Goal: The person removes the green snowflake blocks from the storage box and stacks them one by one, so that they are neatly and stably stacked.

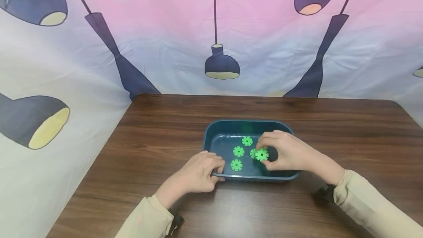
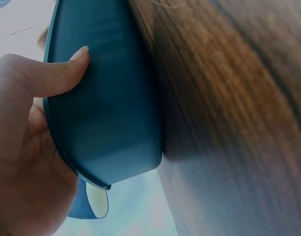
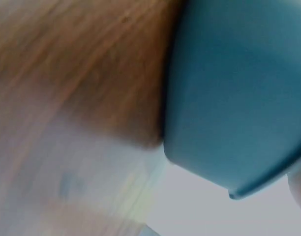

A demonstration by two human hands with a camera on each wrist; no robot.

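Note:
A dark teal plastic tray (image 1: 257, 177) sits on the table with several green notched discs in it. My left hand (image 1: 203, 170) grips the tray's near left corner, fingers over the rim; in the left wrist view its thumb (image 2: 67, 73) presses the outer wall. Inside the tray's right half, my right hand (image 1: 285, 151) pinches a green notched disc (image 1: 262, 154) between thumb and fingers. That disc partly covers another disc (image 1: 252, 153). Further left lie discs at the back (image 1: 247, 141), in the middle (image 1: 238, 151) and near the front (image 1: 236, 165).
The tray stands on a dark wood-grain table (image 1: 158, 131). Behind the table hangs a cloth (image 1: 172, 65) printed with lamps. In the right wrist view the tray's outer wall (image 3: 234, 108) fills much of the frame, with the right hand mostly out of sight.

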